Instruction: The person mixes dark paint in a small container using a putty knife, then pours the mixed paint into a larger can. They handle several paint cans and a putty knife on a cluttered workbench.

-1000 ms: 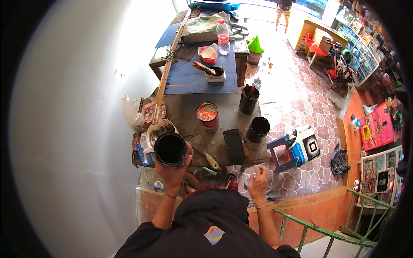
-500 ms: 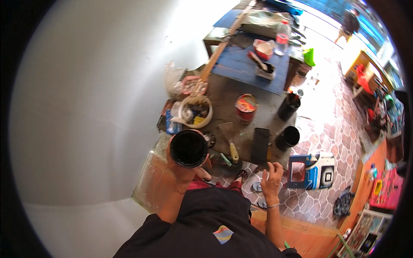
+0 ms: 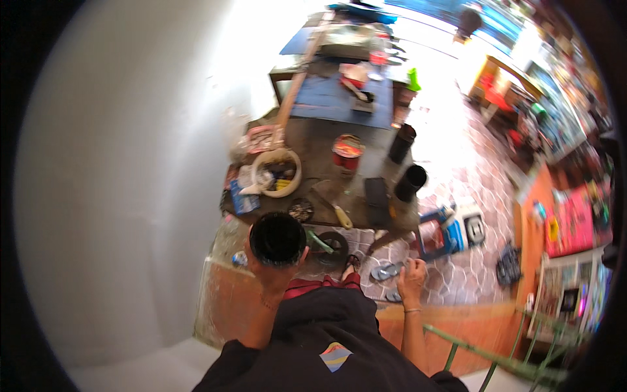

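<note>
My left hand (image 3: pixel 271 273) is wrapped round a black cylindrical container (image 3: pixel 277 240), its dark open mouth facing up, near the left front of the workbench (image 3: pixel 307 140). What lies inside it is too dark to make out. Away from the bench's front edge, my right hand (image 3: pixel 411 277) hangs with loosely bent fingers and no visible object. Two similar black cylinders, a farther one (image 3: pixel 402 144) and a nearer one (image 3: pixel 410 183), stand along the bench's right side. Between them and my left hand lie a scraper (image 3: pixel 341 215) with a pale handle and a dark flat block (image 3: pixel 377 201).
A red can (image 3: pixel 347 155) stands mid-bench, beside a white tub (image 3: pixel 297 173) of odds and ends. Behind is a blue board (image 3: pixel 326 98) with a bottle (image 3: pixel 379 49). A blue-and-white box (image 3: pixel 460 228) sits on the tiled floor; a green metal rail (image 3: pixel 470 349) is at lower right.
My view has shifted, so the bench appears farther left. My left hand still holds the black container, now apart from the tub; my right hand's fingers are more bent.
</note>
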Demonstrator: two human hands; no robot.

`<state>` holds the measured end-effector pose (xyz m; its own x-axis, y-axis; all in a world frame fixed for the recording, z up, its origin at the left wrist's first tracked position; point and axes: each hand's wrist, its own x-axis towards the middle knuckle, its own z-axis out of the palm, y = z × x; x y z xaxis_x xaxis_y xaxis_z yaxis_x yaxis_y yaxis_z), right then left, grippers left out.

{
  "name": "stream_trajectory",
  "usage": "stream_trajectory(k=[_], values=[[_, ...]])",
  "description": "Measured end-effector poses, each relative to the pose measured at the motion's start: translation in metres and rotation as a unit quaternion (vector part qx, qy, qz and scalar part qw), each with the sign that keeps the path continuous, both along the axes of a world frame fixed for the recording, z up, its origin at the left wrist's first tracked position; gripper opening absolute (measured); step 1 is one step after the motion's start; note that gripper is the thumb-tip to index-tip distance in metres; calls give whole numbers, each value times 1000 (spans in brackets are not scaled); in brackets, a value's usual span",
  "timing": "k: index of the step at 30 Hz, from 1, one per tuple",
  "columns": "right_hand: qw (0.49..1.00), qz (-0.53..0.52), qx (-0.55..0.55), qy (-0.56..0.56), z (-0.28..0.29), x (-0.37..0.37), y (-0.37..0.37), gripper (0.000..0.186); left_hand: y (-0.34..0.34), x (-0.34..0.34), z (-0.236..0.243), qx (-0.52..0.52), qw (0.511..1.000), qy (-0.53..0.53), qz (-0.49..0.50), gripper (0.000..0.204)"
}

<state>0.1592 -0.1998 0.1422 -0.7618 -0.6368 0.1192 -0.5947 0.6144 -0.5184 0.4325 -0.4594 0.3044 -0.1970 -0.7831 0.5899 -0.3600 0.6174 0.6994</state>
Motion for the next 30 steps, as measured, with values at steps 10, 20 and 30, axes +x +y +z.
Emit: stream_trajectory(k=[10, 20, 30], values=[[884, -267, 221, -315, -64, 292, 254, 35, 48, 32, 45, 30, 984, -13, -175, 106], [774, -297, 270, -489, -54, 366, 312, 32, 104, 16, 58, 52, 966, 3, -251, 101], [921, -284, 82, -255, -91, 178, 360, 29, 174, -43, 58, 79, 972, -37, -219, 103]])
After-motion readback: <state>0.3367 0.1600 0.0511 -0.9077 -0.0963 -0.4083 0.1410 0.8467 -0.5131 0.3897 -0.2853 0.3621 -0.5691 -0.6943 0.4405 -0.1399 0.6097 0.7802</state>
